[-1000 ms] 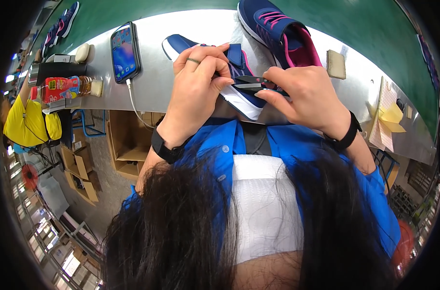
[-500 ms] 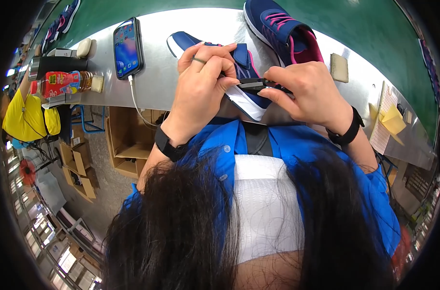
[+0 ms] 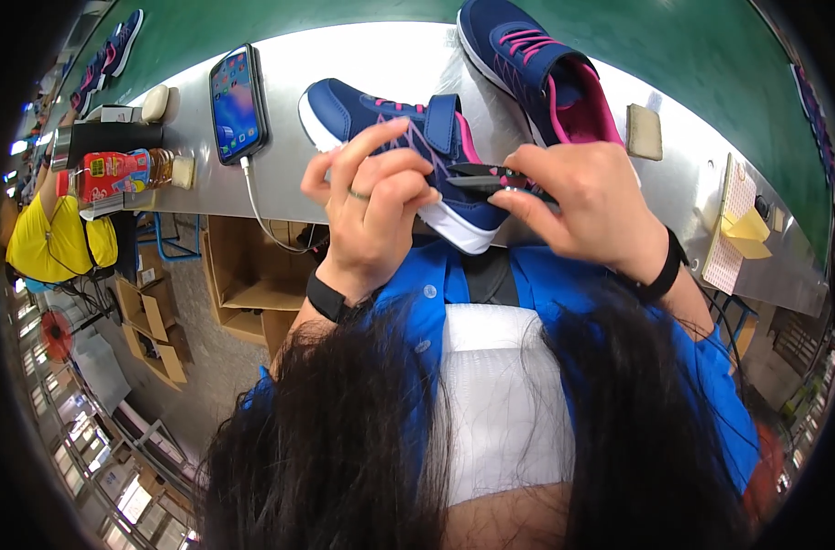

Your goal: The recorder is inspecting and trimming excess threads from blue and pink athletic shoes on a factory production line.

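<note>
A navy sneaker (image 3: 344, 115) with pink laces, a strap and a white sole lies on the metal table in front of me. My right hand (image 3: 591, 197) grips small black thread snips (image 3: 477, 178), their blades apart and pointing left above the shoe's heel end. My left hand (image 3: 371, 206) is at the near side of this shoe, its fingers curled and the upper one raised. Its thumb and a fingertip come together; anything between them is too small to make out. A second matching sneaker (image 3: 536, 55) sits just beyond, its pink lining showing.
A phone (image 3: 238, 105) on a white cable lies to the left. Farther left are a drink bottle (image 3: 115, 174) and a black cylinder (image 3: 115, 137). A beige block (image 3: 644, 132) and a yellow paper piece (image 3: 746, 226) lie right. Green surface (image 3: 344, 16) runs behind; cardboard boxes (image 3: 252, 261) stand below.
My left hand has drawn down and away from the sneaker, its upper finger lifting, which uncovers the strap and laces. The snips' blades have spread apart, and my right hand has shifted slightly nearer me.
</note>
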Demonstrator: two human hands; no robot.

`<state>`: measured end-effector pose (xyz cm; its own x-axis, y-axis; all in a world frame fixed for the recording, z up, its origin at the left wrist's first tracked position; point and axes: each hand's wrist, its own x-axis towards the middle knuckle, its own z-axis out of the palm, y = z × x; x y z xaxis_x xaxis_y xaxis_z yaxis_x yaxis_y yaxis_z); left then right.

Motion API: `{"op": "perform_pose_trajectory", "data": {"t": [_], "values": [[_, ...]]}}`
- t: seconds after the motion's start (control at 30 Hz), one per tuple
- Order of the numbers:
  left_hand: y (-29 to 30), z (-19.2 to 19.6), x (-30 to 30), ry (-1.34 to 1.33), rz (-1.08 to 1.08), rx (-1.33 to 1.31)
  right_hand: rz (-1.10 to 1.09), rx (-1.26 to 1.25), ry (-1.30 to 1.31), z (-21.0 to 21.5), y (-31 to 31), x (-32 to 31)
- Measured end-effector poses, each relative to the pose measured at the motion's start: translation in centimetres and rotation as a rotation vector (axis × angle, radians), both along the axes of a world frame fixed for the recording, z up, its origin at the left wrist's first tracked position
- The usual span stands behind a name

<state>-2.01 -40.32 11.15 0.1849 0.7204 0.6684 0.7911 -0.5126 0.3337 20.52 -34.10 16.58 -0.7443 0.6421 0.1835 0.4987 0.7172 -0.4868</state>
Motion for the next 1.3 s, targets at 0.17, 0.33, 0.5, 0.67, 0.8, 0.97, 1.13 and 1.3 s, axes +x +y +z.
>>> {"op": "perform_pose_trajectory", "data": {"t": [0.17, 0.33, 0.5, 0.67, 0.8, 0.97, 1.13, 1.3], "values": [[-1.4, -1.5, 0.0, -0.033, 0.060, 0.130, -0.059, 0.077, -0.019, 0.7, -2.2, -0.8], [-3.2, -1.1, -0.2, -0.033, 0.079, 0.059, -0.080, 0.072, -0.011, 0.8, -2.8, -1.5], [-4.0, -2.0, 0.2, -0.330, -0.025, -0.070, -0.050, -0.057, -0.075, 0.6, -2.9, -1.4], [-3.2, 0.3, 1.0, -0.421, 0.043, -0.343, -0.132, -0.109, -0.012, 0.6, -2.7, -1.2], [-2.4, 2.0, 2.0, -0.609, 0.127, -0.587, -0.185, -0.146, 0.003, -0.3, -3.0, -1.0], [-0.9, 2.1, 1.9, -0.194, 0.132, -0.324, -0.416, -0.247, 0.099, -1.2, -3.7, 0.1], [1.2, 5.4, 1.2, -0.044, 0.009, -0.501, -0.439, -0.282, 0.099, -0.9, -4.7, 0.5], [3.1, 6.5, -0.4, 0.262, -0.160, -0.447, -0.423, -0.249, 0.085, -0.9, -5.0, 0.6]]}}
